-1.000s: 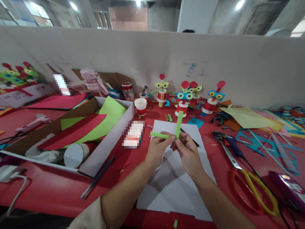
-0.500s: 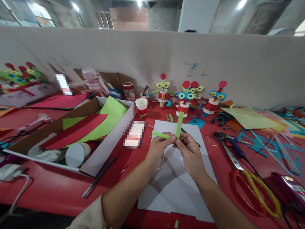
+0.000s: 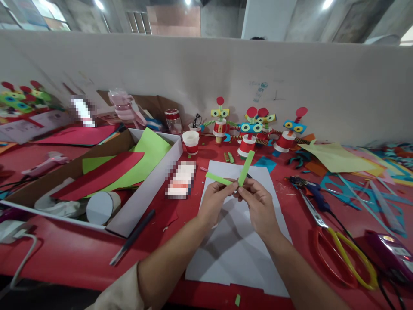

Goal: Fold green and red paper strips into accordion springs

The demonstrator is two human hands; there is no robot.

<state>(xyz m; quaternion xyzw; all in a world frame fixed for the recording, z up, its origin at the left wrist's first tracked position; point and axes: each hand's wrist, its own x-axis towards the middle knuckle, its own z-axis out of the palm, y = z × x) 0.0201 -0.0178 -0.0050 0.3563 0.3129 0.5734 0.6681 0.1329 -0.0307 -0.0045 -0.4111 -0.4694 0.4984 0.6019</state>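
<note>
My left hand (image 3: 215,200) and my right hand (image 3: 256,202) meet above a white sheet of paper (image 3: 238,262). Between their fingertips they pinch green paper strips (image 3: 247,165). One end points up and away, the other end (image 3: 216,178) sticks out to the left over my left hand. The ends cross at a corner under my thumbs; whether they are joined there is hidden by my fingers. A dark pen lies on the sheet just behind my right hand, mostly covered. Two small folded green paper springs (image 3: 229,157) rest beyond the sheet.
On the left stands a white box (image 3: 145,189) with coloured paper. Paper-cup robot figures (image 3: 248,144) and a paper cup (image 3: 191,142) line the back. Scissors (image 3: 343,258), a glue gun (image 3: 311,191) and blue rulers lie right. A pen (image 3: 134,237) lies left of my arms.
The upright end of the green strip has tilted to the right. Both hands keep their pinch in nearly the same place, and the view has shifted slightly.
</note>
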